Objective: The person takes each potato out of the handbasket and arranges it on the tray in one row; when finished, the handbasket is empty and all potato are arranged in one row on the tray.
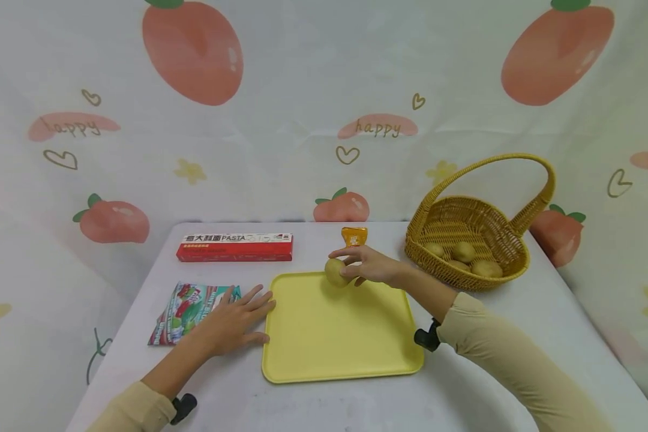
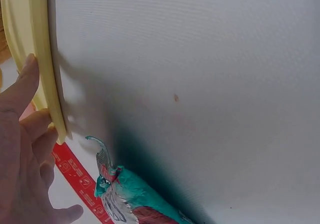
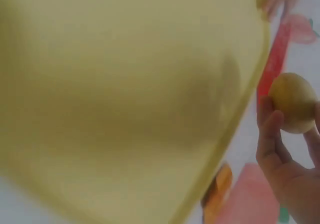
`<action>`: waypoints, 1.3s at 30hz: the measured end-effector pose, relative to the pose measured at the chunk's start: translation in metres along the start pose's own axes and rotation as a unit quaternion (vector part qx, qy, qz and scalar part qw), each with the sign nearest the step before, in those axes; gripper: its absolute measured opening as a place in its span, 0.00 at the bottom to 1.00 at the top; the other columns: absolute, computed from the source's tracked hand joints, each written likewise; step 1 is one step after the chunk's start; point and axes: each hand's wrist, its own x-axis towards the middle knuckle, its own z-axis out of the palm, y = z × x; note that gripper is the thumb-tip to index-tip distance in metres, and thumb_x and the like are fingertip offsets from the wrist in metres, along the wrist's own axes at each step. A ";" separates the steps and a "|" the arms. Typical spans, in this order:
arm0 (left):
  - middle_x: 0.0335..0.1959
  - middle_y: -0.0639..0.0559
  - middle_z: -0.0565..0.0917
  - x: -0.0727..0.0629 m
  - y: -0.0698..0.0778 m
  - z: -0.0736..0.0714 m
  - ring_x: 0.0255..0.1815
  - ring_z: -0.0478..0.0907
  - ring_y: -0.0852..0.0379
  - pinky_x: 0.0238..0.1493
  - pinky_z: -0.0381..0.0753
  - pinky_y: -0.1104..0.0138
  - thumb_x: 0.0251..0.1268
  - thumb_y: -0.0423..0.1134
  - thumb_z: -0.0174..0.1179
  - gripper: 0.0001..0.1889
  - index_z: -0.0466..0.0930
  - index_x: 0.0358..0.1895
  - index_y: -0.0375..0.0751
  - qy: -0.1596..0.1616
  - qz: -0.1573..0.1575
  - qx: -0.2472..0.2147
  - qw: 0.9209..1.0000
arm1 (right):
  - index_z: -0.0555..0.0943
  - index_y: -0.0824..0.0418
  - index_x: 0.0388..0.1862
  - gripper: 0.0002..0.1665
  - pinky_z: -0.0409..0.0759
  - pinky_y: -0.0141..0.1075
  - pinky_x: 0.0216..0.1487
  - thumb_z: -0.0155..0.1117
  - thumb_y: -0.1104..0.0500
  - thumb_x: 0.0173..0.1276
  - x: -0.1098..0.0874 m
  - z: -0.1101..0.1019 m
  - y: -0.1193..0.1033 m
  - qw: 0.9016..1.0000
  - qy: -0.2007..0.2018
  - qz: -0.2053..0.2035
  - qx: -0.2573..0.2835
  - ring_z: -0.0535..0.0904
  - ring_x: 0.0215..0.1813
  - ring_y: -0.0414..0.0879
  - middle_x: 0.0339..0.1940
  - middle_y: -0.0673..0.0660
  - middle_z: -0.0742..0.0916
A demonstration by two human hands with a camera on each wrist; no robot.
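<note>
A round yellow-brown potato (image 1: 336,272) is held between the fingers and thumb of my right hand (image 1: 375,265), over the far edge of a yellow tray (image 1: 340,336). In the right wrist view the potato (image 3: 293,102) shows in the fingertips, beyond the tray's rim (image 3: 227,134). My left hand (image 1: 236,324) has its fingers spread at the tray's left edge, thumb pointing toward the rim. Seen from the left wrist, its fingertips (image 2: 31,66) overlap the tray's edge (image 2: 44,58). A shiny green-and-red packet (image 1: 191,309) lies partly behind that hand.
At the back right stands a wicker basket (image 1: 467,277) with a tall handle and several potatoes (image 1: 464,252) inside. A red-and-white pasta box (image 1: 234,248) lies at the back left. Behind the right hand is a small orange packet (image 1: 354,236). A printed cloth (image 1: 281,72) hangs behind the table.
</note>
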 end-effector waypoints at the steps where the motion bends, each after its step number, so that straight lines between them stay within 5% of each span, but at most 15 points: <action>1: 0.75 0.47 0.66 0.000 0.000 0.000 0.78 0.54 0.41 0.70 0.49 0.31 0.64 0.64 0.59 0.39 0.68 0.74 0.46 -0.001 -0.001 -0.001 1.000 | 0.70 0.61 0.72 0.29 0.83 0.50 0.49 0.59 0.62 0.74 0.006 0.005 0.001 1.000 0.000 0.004 0.008 0.81 0.52 0.51 0.67 0.65 0.76; 13: 0.76 0.48 0.65 0.000 -0.002 0.004 0.79 0.53 0.42 0.69 0.52 0.32 0.64 0.64 0.59 0.39 0.68 0.74 0.47 -0.001 0.000 0.002 1.000 | 0.74 0.60 0.69 0.26 0.82 0.35 0.36 0.61 0.63 0.73 0.060 0.057 0.005 1.000 0.003 0.025 0.018 0.80 0.38 0.46 0.51 0.61 0.84; 22: 0.76 0.47 0.66 0.001 -0.001 0.003 0.78 0.54 0.41 0.69 0.53 0.31 0.65 0.63 0.59 0.38 0.69 0.73 0.46 0.003 0.006 -0.006 1.000 | 0.74 0.63 0.68 0.25 0.82 0.34 0.33 0.61 0.63 0.73 0.083 0.085 -0.002 0.999 0.025 0.021 0.026 0.79 0.35 0.46 0.49 0.64 0.84; 39: 0.76 0.47 0.65 0.000 -0.001 0.005 0.78 0.55 0.42 0.68 0.55 0.32 0.66 0.64 0.58 0.38 0.69 0.73 0.45 0.010 0.008 0.009 1.000 | 0.76 0.65 0.65 0.26 0.84 0.35 0.36 0.66 0.58 0.70 0.084 0.103 -0.014 0.997 0.070 0.030 -0.024 0.82 0.37 0.44 0.53 0.65 0.86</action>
